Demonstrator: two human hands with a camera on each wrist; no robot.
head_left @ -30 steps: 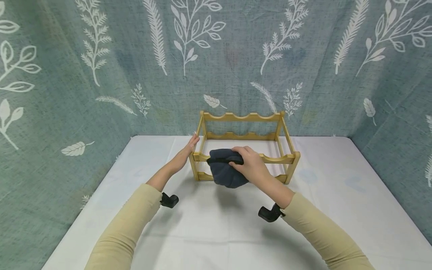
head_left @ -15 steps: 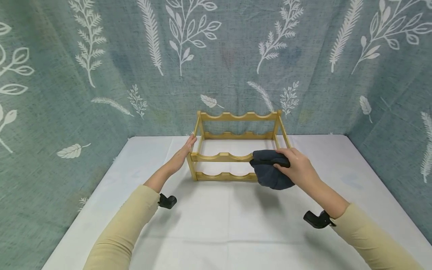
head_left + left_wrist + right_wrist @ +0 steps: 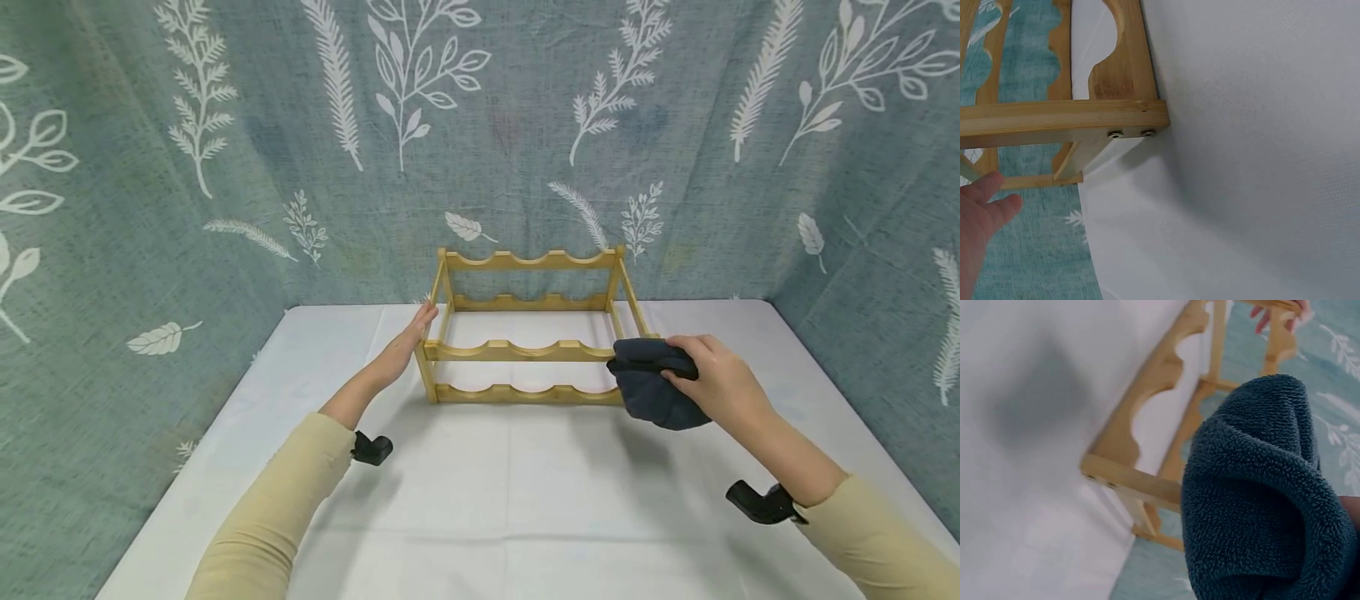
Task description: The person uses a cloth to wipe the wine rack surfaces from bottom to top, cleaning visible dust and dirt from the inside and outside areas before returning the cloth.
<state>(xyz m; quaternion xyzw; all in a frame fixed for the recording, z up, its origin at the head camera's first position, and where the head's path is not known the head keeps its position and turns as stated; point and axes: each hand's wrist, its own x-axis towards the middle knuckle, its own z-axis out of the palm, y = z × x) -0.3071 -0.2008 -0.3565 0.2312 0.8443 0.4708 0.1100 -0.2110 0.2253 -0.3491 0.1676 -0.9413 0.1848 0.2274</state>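
Observation:
A wooden rack [image 3: 525, 352] with scalloped rails stands on the white table. My left hand [image 3: 400, 354] lies along its left end, fingers fairly straight; in the left wrist view this hand [image 3: 977, 219] shows beside the rack's end frame [image 3: 1054, 122]. At the front right corner, my right hand [image 3: 723, 379] grips a folded dark blue terry towel [image 3: 660, 402] between thumb and fingers. The towel covers the right end of the front top rail in the head view. Up close, the bunched towel [image 3: 1241, 531] hides most of the right hand.
The white tablecloth [image 3: 480, 483] spreads in front of and around the rack. Behind and on both sides hangs a blue-green curtain [image 3: 510, 183] with white leaf patterns. A black camera [image 3: 761, 502] sits at the right wrist, another camera [image 3: 372, 450] at the left.
My right hand has carried the towel rightward along the front top rail, from left of its middle to the right corner. The left hand stays at the rack's left end.

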